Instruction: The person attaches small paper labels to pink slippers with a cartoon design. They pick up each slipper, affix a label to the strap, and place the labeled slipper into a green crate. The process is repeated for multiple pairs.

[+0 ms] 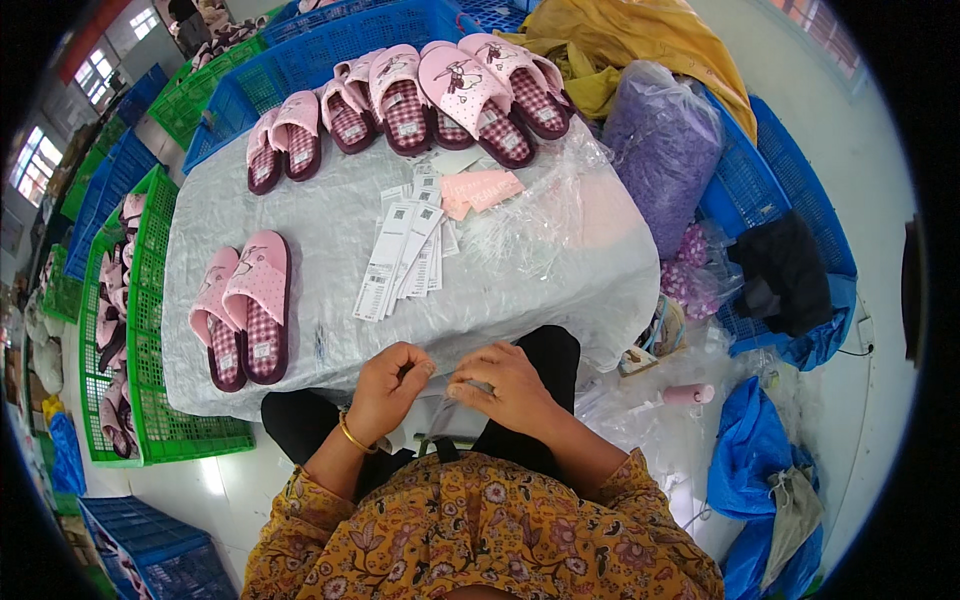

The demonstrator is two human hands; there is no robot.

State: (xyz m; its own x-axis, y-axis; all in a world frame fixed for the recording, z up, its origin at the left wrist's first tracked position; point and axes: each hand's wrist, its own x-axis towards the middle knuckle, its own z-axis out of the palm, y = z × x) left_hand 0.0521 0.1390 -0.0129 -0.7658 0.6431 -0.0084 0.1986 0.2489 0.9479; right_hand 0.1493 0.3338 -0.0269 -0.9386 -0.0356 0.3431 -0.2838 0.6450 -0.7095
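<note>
Both hands are close together above my lap, at the near edge of the covered table. My left hand [393,388] is curled, thumb against the fingers; what it pinches, if anything, is hidden. My right hand [508,388] is bent with its fingers closed on a thin, clear plastic strip [441,412], which hangs down between the hands. To the left on the table, a pair of pink slippers [258,300] with checked insoles lies side by side. Fanned white paper tags [400,250] lie beyond the hands, next to pink paper pieces [482,190].
More pink slippers [400,95] line the far edge of the plastic-covered table [330,240]. Green crates [150,330] with slippers stand left. At right are a wrapped purple roll [660,140], a blue crate [790,180] and clear plastic scraps on the floor.
</note>
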